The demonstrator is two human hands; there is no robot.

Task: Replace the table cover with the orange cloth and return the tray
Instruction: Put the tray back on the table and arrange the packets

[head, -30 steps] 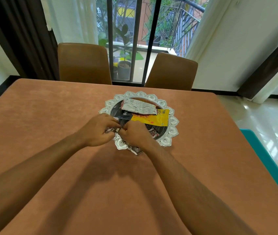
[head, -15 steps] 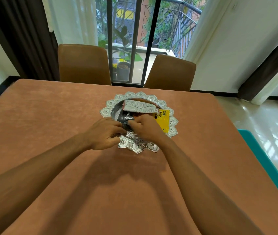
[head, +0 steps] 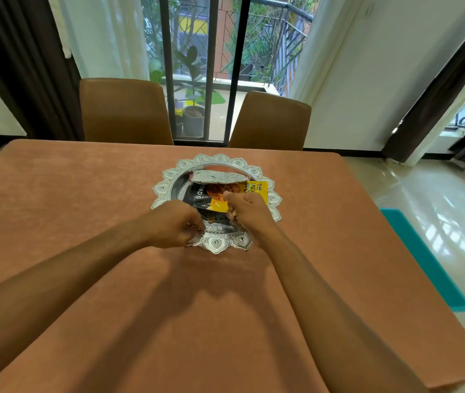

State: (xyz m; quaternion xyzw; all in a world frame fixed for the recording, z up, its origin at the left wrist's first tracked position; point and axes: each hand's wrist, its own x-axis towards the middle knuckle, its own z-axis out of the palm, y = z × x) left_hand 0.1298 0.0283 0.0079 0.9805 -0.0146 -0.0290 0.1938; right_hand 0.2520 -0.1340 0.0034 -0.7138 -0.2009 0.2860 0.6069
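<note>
The silver tray point(head: 217, 244) sits on the orange cloth point(head: 83, 199) covering the worktop, at 12 o'clock from the person. The left hand point(head: 173, 225) pinches its rim at 7 o'clock. The right hand point(head: 246, 212) is curled over the yellow snack packet point(head: 255, 188) at 4 o'clock (grip hidden) and is equally near.

The black-and-yellow packet point(head: 197, 194) on the tray point(head: 220, 158) bears the white capitals "ONDS" on its black part. Its yellow part shows "THE" in dark capitals, and the lines beneath are too blurred to read. Print on the silver packet point(head: 217, 177) is illegible.
</note>
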